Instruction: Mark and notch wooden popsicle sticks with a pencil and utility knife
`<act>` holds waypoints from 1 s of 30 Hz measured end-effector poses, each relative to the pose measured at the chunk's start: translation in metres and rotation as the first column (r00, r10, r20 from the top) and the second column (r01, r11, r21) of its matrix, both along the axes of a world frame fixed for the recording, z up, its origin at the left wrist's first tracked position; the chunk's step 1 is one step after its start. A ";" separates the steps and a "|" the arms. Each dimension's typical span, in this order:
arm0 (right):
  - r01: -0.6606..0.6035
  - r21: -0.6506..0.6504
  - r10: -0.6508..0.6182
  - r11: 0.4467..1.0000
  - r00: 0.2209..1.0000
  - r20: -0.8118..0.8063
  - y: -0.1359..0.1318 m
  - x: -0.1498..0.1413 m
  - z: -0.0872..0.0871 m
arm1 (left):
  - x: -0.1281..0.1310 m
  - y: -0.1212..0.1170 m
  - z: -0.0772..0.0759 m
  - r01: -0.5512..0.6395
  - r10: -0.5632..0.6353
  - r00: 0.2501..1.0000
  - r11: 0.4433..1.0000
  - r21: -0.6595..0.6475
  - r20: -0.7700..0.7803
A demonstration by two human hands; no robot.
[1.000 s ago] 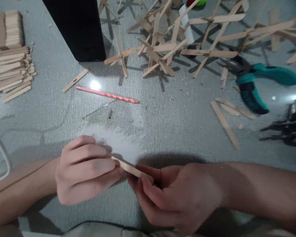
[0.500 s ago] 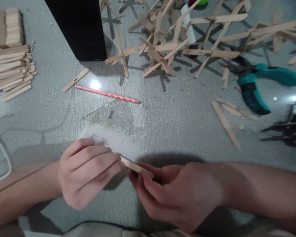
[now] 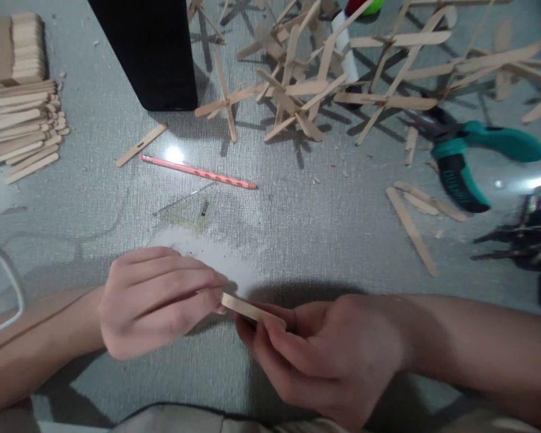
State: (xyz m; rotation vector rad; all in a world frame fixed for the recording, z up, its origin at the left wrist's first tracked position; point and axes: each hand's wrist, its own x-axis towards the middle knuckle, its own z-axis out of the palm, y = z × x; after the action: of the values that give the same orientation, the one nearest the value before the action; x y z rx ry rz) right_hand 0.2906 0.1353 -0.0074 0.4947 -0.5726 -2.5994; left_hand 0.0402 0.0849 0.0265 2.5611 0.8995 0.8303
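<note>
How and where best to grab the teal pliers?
Likely by both handles, right hand coming from the near right once it frees its stick, clear of the dark tool. The pliers lie with handles splayed that way, jaws pointing left and away, toward crossed sticks.

The left hand (image 3: 155, 304) has straightened: its fingers, curled and bunched a second ago, now reach out flatter and closer together. The wooden craft stick (image 3: 247, 309) now comes into sight only at the fingertips, where earlier it ran up past them (whether its left end is bare or hidden is unclear).
</note>
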 end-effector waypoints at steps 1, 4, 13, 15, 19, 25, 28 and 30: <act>-0.010 -0.053 0.010 0.999 1.000 0.007 -0.001 0.001 -0.002 | -0.001 0.000 0.002 -0.001 0.001 1.000 1.000 0.004 -0.012; -0.080 -0.287 0.095 0.955 0.995 0.040 -0.005 0.003 -0.008 | -0.003 0.001 0.002 -0.005 0.005 1.000 0.999 0.043 -0.009; 0.126 -0.970 0.699 -0.206 0.713 -0.056 0.002 0.000 -0.013 | -0.006 0.005 0.000 0.034 -0.030 0.999 0.996 0.084 -0.042; 0.333 -0.875 0.697 -0.350 0.717 -0.006 0.007 0.000 -0.005 | -0.005 0.004 -0.003 0.035 -0.032 0.999 0.996 0.082 -0.040; 0.448 -0.759 0.697 -0.473 0.717 -0.011 0.006 0.005 0.003 | 0.000 0.004 -0.011 0.026 -0.027 0.998 1.000 0.015 0.058; 0.536 -0.644 0.738 -0.545 0.672 -0.065 0.003 0.006 0.002 | 0.002 0.007 -0.003 0.083 -0.065 0.996 0.947 -0.311 0.069; 0.560 -0.575 0.732 -0.596 0.673 -0.103 0.003 0.006 0.004 | 0.001 0.009 0.004 0.096 -0.092 0.995 0.887 -0.452 0.030; 0.573 -0.521 0.721 -0.633 0.681 -0.128 0.003 0.007 0.005 | 0.000 0.010 0.008 0.074 -0.101 0.995 0.852 -0.518 -0.024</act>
State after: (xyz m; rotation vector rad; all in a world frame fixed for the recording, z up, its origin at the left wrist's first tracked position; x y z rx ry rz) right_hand 0.2973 0.1387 -0.0029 0.5991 -2.4825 0.1933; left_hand 0.0405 0.0953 0.0343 2.1336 0.8697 0.4191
